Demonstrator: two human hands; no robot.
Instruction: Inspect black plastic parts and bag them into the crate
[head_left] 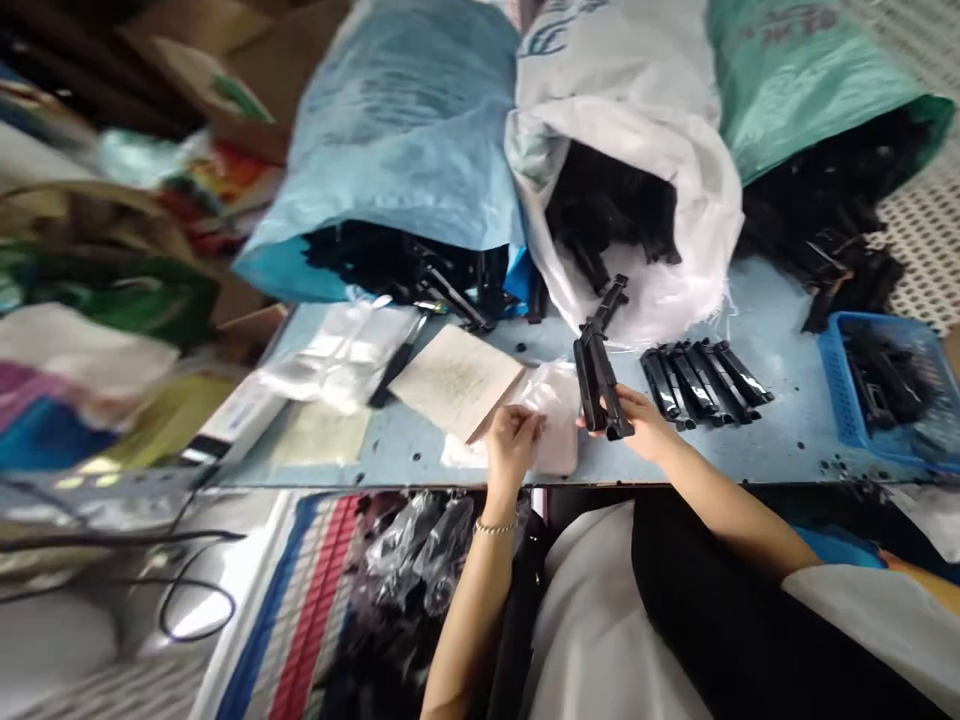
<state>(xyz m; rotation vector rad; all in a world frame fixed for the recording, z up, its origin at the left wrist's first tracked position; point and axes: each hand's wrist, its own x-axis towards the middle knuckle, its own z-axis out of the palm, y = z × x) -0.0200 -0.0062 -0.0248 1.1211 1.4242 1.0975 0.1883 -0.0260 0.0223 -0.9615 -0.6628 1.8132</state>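
Observation:
My right hand is wrapped round a long black plastic part, which points up and away from me above the table. My left hand has its fingers pinched together at the edge of a clear plastic bag lying on a small stack of similar bags. Left of that hand, a beige cardboard square lies tilted, partly over the bags. To the right of my right hand, several black parts are lined up side by side on the blue table.
Behind stand a blue sack, a white sack and a green sack, each open towards me with black parts inside. A blue basket of black parts sits at right. Clear plastic packets lie at left.

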